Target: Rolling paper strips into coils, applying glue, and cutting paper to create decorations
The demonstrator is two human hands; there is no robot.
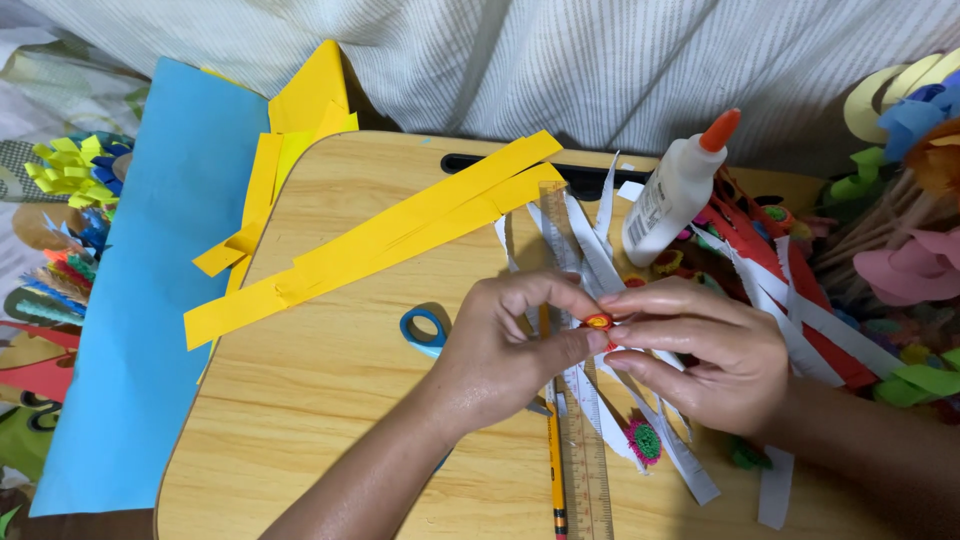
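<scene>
Together the left hand and right hand pinch a small rolled paper coil shut-fingered just above the clear ruler, keeping it wound tight.

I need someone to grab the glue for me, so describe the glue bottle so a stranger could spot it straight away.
Start at the wooden table and look to its far right side, just beyond the right hand. There the glue bottle stands tilted among red and white paper strips. It is the only white plastic bottle there, topped with an orange cone cap.
</scene>
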